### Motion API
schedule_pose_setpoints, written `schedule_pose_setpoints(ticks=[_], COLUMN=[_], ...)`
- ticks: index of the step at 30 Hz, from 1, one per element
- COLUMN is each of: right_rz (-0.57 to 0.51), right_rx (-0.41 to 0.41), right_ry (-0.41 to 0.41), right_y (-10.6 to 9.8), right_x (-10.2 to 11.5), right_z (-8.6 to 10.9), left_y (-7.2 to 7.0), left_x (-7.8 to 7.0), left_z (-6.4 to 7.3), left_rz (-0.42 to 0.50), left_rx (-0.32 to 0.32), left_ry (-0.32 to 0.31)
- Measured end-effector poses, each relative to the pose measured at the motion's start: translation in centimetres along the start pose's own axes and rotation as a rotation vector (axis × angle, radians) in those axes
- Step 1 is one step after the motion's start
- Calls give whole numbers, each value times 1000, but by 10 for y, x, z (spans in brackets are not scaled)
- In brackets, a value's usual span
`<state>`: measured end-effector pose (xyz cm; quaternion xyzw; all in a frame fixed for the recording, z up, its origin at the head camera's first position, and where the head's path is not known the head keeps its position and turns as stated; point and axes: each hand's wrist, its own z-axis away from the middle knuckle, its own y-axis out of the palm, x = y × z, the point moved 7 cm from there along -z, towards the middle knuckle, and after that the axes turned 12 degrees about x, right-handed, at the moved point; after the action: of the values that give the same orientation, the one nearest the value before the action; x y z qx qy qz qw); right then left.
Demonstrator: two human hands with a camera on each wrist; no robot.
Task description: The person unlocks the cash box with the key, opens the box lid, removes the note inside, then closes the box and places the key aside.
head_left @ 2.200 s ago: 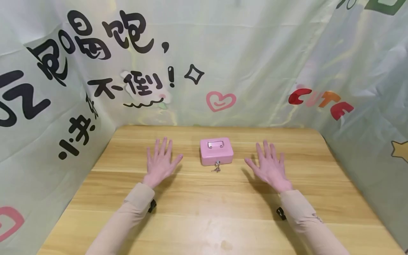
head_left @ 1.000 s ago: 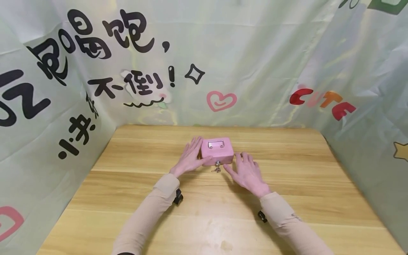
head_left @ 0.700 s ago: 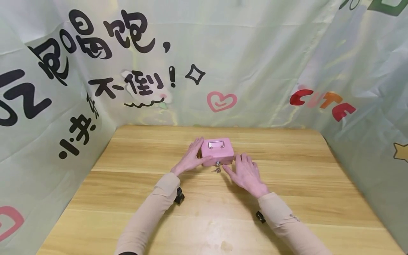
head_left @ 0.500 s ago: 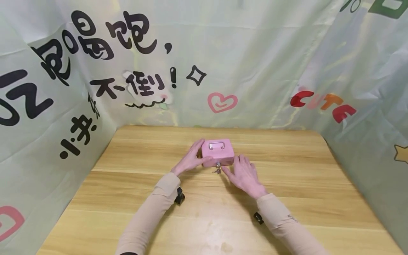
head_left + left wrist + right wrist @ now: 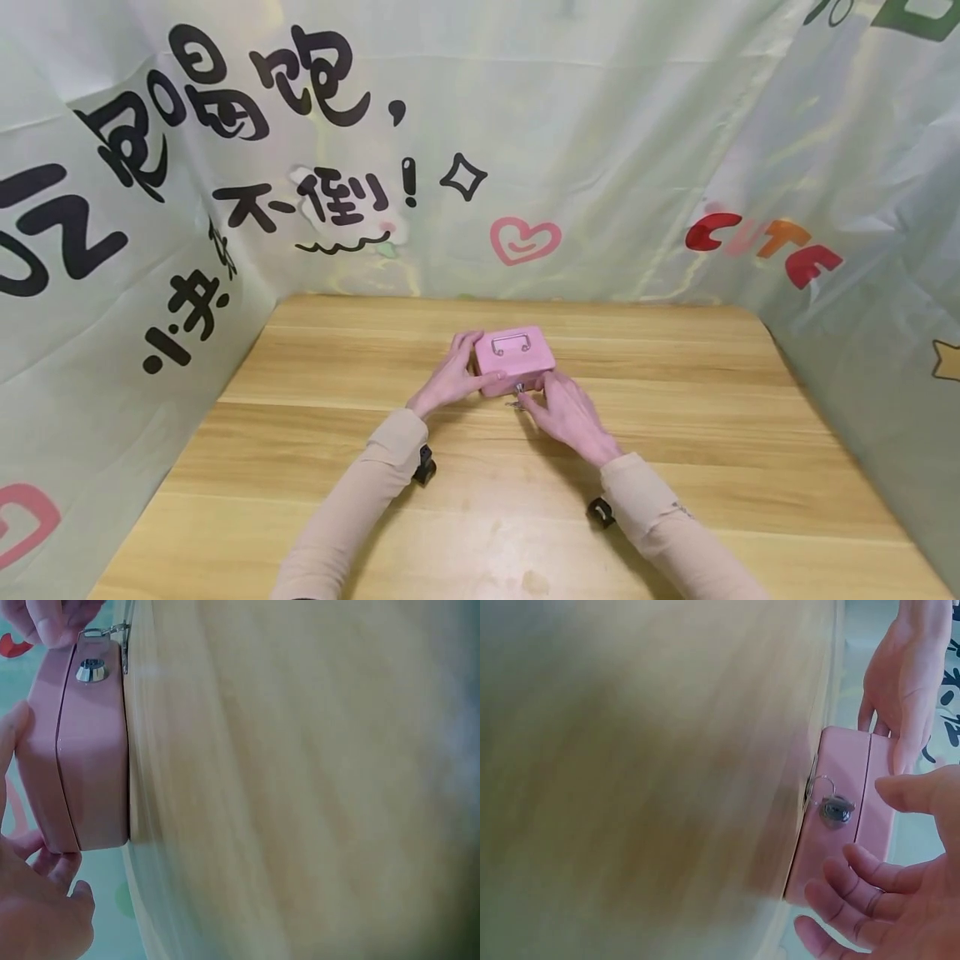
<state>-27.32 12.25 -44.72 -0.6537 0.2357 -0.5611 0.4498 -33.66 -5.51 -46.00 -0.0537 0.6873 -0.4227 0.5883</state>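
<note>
A small pink cash box (image 5: 517,354) with a wire handle on its lid stands closed on the table. My left hand (image 5: 450,379) holds its left end, the thumb at the front and the other fingers round the side. At the box's front right corner is my right hand (image 5: 567,415), thumb close to the lock. In the right wrist view its fingers are loosely bent and apart, with nothing pinched between them. A key sits in the silver lock (image 5: 835,813), and a ring (image 5: 824,781) hangs from it. Another key (image 5: 515,405) dangles low by the tabletop.
The wooden table (image 5: 480,517) reaches back to a pale cloth curtain (image 5: 600,150), which also hangs at both sides. Printed on the cloth are black characters, a pink heart (image 5: 525,242) and coloured letters (image 5: 761,246). Black wrist cameras sit under both cuffs.
Both hands have come in from wide apart on the table to the box. The left took hold of its left end. The right moved nearer the lock, and the box has turned slightly.
</note>
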Motion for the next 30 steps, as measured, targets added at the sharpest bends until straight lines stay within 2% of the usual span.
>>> schedule_pose_setpoints(ticks=[5, 12, 30], right_rz=[-45, -73, -68], right_rx=[29, 68, 118], right_ry=[30, 42, 75], right_y=[3, 8, 18], right_x=[-2, -1, 0], right_z=[-4, -7, -13], left_y=[0, 0, 0], left_x=[0, 0, 1], left_z=[0, 1, 0], left_rz=[29, 14, -19], left_rx=[-8, -13, -12], left_ry=[-1, -3, -1])
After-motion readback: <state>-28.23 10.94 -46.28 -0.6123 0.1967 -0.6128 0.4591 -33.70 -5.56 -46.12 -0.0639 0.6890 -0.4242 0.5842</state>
